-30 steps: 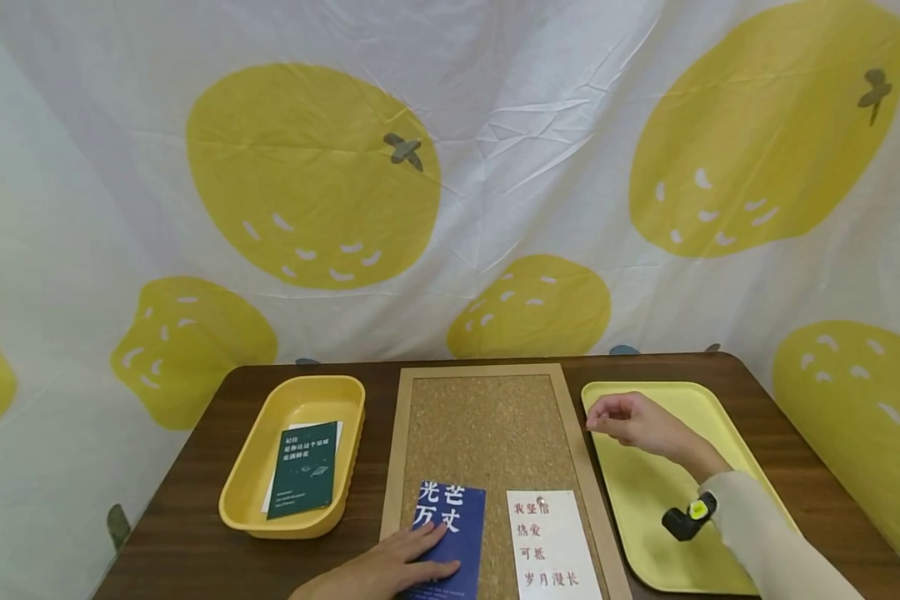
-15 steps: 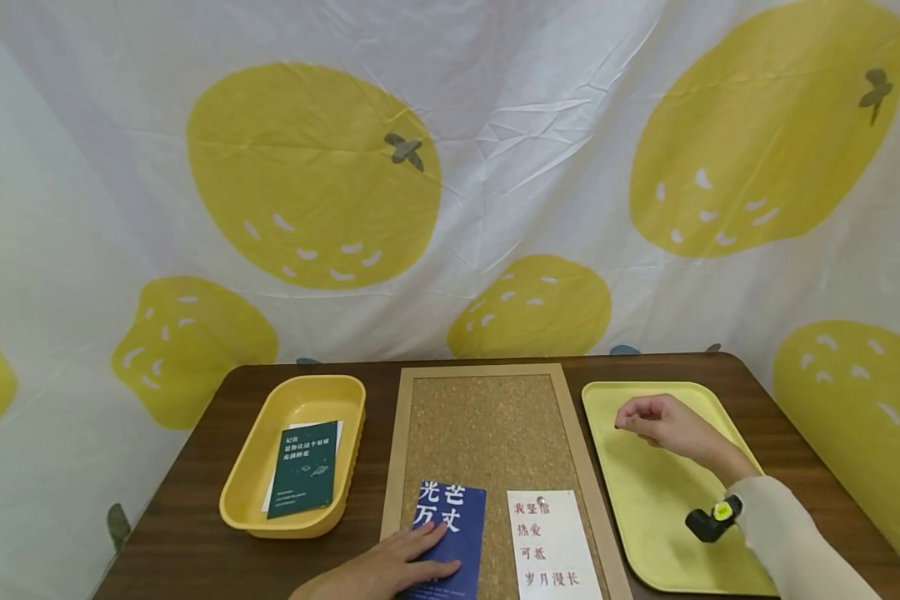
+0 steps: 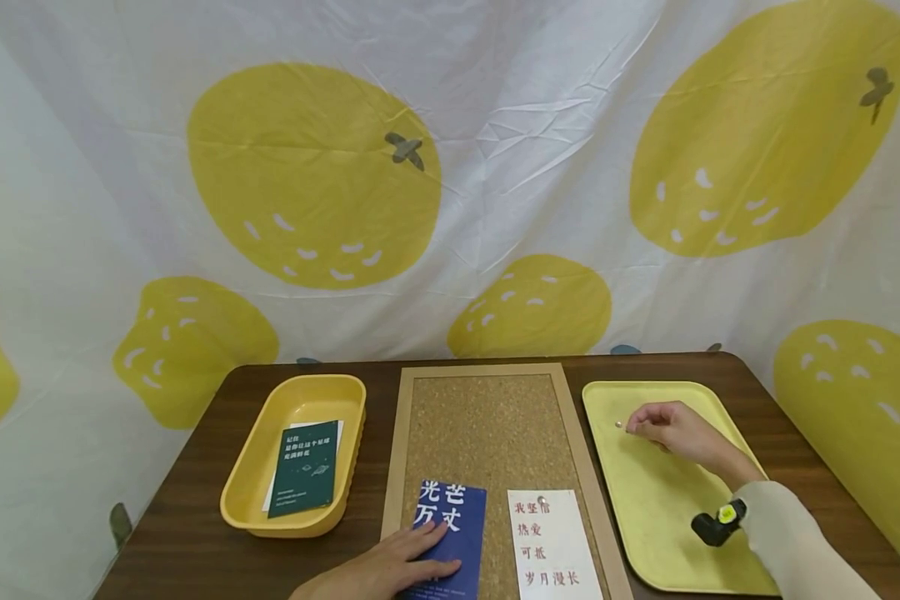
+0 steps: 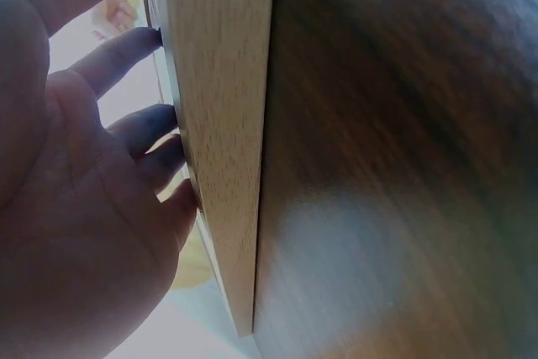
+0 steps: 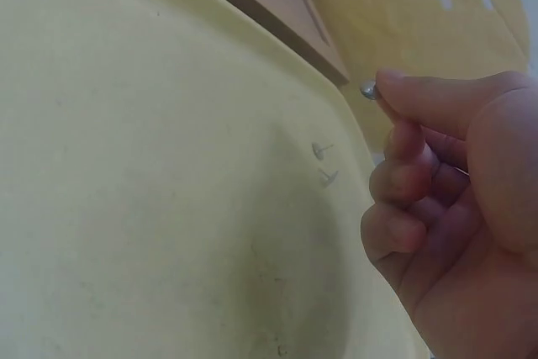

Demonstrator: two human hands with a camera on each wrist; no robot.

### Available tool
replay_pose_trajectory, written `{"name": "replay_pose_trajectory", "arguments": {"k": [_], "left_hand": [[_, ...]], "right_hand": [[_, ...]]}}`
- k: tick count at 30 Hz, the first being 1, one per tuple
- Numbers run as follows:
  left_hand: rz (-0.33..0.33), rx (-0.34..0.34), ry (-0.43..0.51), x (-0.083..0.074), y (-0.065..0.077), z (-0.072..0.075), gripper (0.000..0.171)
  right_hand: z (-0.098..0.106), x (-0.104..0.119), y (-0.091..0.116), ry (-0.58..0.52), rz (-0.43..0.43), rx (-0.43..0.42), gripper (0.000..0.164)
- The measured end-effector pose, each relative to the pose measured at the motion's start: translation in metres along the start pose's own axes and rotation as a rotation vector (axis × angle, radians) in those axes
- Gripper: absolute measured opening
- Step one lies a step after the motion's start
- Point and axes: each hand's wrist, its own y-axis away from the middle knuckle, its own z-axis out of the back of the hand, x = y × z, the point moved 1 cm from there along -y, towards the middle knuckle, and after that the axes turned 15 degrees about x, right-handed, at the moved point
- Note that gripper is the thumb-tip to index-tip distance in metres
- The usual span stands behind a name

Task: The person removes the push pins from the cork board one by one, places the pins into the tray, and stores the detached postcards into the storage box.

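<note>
My left hand [image 3: 390, 567] lies with fingers extended on a blue card with white characters [image 3: 461, 533], near the bottom of the corkboard [image 3: 487, 425]. In the left wrist view its fingertips reach over the board's wooden frame [image 4: 218, 124]. Above the yellow tray [image 3: 645, 517], my right hand [image 3: 675, 433] pinches a small silver thumbtack [image 5: 368, 89] between thumb and forefinger; its other fingers are curled. Two more thumbtacks [image 5: 320, 151] lie on the tray in the right wrist view. A white card with red characters [image 3: 551, 546] hangs by one tack [image 3: 542, 500] on the cork.
At the left stands a yellow-orange basin [image 3: 243, 492] holding a dark green card [image 3: 303, 471] over a white one. All sits on a dark wooden table [image 3: 187, 508]. Behind hangs a white curtain [image 3: 495, 167] printed with lemons.
From the tray's left edge, my right hand has moved right and slightly down, over the tray. Small tacks on the tray now show beside its fingertips. The left hand stays on the blue card.
</note>
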Motion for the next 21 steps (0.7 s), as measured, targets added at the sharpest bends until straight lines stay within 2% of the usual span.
{"name": "replay_pose_trajectory", "arguments": {"k": [8,21], "left_hand": [[-0.002,0.0,-0.003,-0.001,0.001,0.001,0.069],[-0.016,-0.002,-0.036,-0.001,0.0,0.002,0.068]], "right_hand": [[0.0,-0.011,0.0,0.008,-0.029,-0.019,0.018],[-0.001,-0.013,0.003,0.002,-0.043,-0.014,0.018]]}}
